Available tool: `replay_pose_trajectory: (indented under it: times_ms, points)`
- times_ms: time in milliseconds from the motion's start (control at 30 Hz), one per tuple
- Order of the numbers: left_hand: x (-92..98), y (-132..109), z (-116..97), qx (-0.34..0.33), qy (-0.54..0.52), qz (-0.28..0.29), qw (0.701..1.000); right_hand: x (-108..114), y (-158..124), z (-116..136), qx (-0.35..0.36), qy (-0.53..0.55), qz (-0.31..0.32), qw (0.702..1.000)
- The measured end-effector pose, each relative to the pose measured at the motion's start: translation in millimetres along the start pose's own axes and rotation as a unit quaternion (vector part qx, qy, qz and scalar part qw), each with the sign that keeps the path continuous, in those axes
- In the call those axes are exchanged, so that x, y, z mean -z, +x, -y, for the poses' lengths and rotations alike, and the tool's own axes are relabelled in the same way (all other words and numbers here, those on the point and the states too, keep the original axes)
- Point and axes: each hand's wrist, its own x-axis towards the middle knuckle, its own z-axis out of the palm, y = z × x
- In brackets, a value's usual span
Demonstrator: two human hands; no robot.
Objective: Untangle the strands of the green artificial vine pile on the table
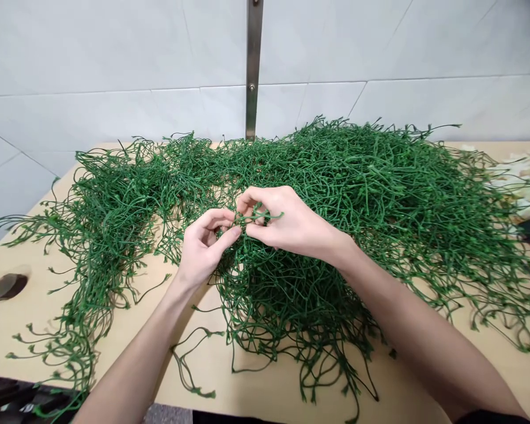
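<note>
A big tangled heap of green plastic stems [357, 194] with small knobbed tips covers most of a light wooden table [35, 312]. Over the middle of the heap, my left hand [203, 247] and my right hand [287, 221] meet. Both pinch the same thin green stem [258, 218]. The left fingers curl around its lower end, and the right thumb and forefinger press on its upper part. Loose stem ends trail off the heap toward the table's front edge.
A dark round hole [6, 287] is in the tabletop at the left. White artificial flower pieces [523, 182] lie at the far right. A tiled wall with a vertical metal strip [253, 70] stands right behind the table.
</note>
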Motion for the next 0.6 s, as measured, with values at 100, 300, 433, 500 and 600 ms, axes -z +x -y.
replay_pose_trajectory:
  times_ms: [100, 300, 433, 500, 600]
  points:
    - [1.2, 0.1, 1.2, 0.036, -0.076, 0.022, 0.996, -1.0, 2.1, -1.2, 0.062, -0.081, -0.023, 0.995]
    - [1.8, 1.7, -1.8, 0.069, -0.097, 0.002, 0.993, 1.3, 2.5, -5.3, 0.065, -0.078, -0.021, 0.995]
    - [1.7, 2.3, -1.7, 0.079, -0.102, -0.013, 0.992, 8.6, 1.7, -3.9, 0.065, -0.070, -0.046, 0.994]
    - [1.8, 2.1, 0.1, 0.073, -0.102, -0.014, 0.992, 14.9, 1.5, -2.9, 0.051, -0.032, -0.033, 0.998]
    - [1.9, 1.5, 2.8, 0.062, -0.087, -0.010, 0.994, 23.9, 1.9, -3.3, 0.016, 0.081, 0.020, 0.996]
